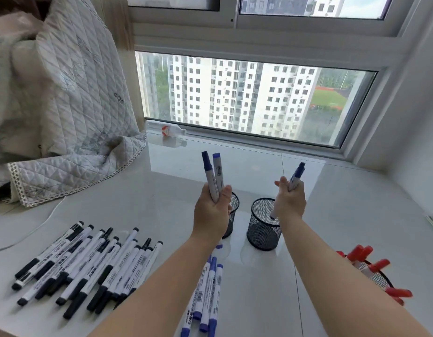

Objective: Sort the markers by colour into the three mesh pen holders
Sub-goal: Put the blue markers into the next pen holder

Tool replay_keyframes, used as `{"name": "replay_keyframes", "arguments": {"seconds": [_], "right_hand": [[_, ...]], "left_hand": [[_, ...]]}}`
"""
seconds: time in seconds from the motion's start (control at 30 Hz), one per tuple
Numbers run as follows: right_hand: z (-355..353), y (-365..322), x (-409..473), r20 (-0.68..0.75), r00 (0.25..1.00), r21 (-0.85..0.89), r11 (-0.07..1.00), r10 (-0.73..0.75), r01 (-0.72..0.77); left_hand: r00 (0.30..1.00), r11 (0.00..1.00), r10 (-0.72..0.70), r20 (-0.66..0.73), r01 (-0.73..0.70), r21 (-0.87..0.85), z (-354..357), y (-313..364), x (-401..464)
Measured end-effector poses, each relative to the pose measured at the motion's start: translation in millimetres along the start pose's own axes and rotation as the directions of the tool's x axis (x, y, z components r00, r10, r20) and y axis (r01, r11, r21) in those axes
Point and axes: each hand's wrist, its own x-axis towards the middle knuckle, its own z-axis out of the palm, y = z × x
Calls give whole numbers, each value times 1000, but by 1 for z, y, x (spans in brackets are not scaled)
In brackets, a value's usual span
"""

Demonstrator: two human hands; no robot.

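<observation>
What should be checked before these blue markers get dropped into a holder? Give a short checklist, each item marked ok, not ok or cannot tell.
1. Left hand grips its two blue markers firmly: ok.
2. Right hand holds one blue marker: ok.
3. Middle holder stands upright below the right hand, with its mouth unobstructed: ok.
4. Middle holder is empty of other colours: cannot tell; only part of the inside shows.
5. Holder behind the left hand is free: cannot tell; it is mostly hidden.
6. Red markers sit in their own holder, away from the blue: ok.
</observation>
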Motion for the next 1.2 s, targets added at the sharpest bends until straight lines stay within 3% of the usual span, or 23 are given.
{"name": "replay_keyframes", "arguments": {"seconds": [0.1,0.63,0.8,0.93,1.03,1.2], "right_hand": [[-2,9,1,32,998,-81,996,49,-47],[-75,24,-102,100,989,-127,988,105,-92],[-85,22,-117,154,979,-99,988,134,-119],[-87,19,-126,136,980,-88,987,143,-132],[-88,19,-131,120,981,-62,987,155,-148],[-94,20,-132,123,982,-75,988,141,-133]], "left_hand": [[1000,997,-19,-11,19,-68,6,0,2],[985,922,-169,-19,152,-355,41,9,-55],[988,822,-154,-6,124,-556,40,20,-56],[982,910,-190,26,186,-370,49,1,-74],[964,914,-259,56,264,-309,52,-21,-89],[976,963,-172,133,195,-184,56,-31,-104]]}}
